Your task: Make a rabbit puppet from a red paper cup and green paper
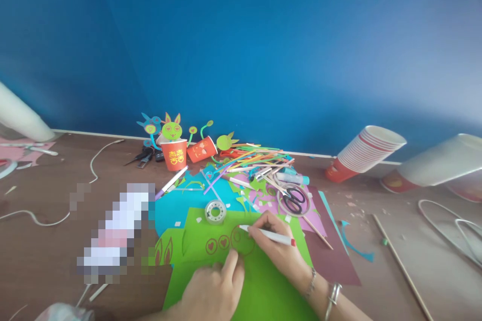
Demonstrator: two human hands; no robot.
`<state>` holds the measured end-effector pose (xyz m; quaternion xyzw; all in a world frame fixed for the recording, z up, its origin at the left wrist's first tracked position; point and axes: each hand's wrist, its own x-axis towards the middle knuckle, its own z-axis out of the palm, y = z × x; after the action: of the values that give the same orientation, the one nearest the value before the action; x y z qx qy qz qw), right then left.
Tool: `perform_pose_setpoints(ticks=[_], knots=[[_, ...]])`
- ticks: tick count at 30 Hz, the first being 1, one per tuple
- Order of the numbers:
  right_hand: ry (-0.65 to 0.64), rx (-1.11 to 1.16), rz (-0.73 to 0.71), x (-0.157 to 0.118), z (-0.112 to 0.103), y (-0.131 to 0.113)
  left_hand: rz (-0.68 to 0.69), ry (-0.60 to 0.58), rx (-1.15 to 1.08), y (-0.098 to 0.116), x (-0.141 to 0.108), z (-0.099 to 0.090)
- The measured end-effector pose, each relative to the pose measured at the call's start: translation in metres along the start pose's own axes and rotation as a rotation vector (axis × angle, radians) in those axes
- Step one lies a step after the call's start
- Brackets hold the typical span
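Observation:
My right hand (276, 246) grips a white marker (271, 235), its red tip on the green paper (263, 291) at a large drawn circle (243, 239). Two smaller circles with hearts inside are drawn to the left of it. My left hand (216, 283) lies on the same sheet, index finger stretched out just below the circles, holding nothing. Above the circles a roll of clear tape (216, 212) sits at the sheet's upper edge. Drawn ear shapes show on a green piece (164, 248) at the left.
Scissors (293, 200), coloured sticks (256, 158) and paper scraps lie behind the sheet. Decorated red cups (174, 154) stand near the blue wall. Stacked paper cups (367, 150) lean at the right, with a wooden stick (402, 266) in front. A blurred-out object (118, 230) is at the left.

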<state>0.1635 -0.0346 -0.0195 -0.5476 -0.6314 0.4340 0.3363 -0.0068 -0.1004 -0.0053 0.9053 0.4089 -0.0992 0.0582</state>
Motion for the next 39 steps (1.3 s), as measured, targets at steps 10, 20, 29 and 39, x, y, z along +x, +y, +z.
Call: perform_pose_setpoints(ticks=[10,20,29,39], knots=[[-0.043,-0.067,0.035,0.000,0.001,0.001,0.028,-0.030,0.014,0.000,0.000,-0.001],[-0.022,-0.034,0.012,0.001,-0.002,0.001,0.024,-0.013,0.013,-0.001,0.000,-0.002],[-0.057,-0.061,0.018,0.001,0.000,0.011,0.021,-0.040,0.021,-0.001,0.001,-0.002],[0.036,0.021,0.008,-0.001,-0.005,-0.004,0.012,-0.024,0.019,-0.001,0.001,-0.002]])
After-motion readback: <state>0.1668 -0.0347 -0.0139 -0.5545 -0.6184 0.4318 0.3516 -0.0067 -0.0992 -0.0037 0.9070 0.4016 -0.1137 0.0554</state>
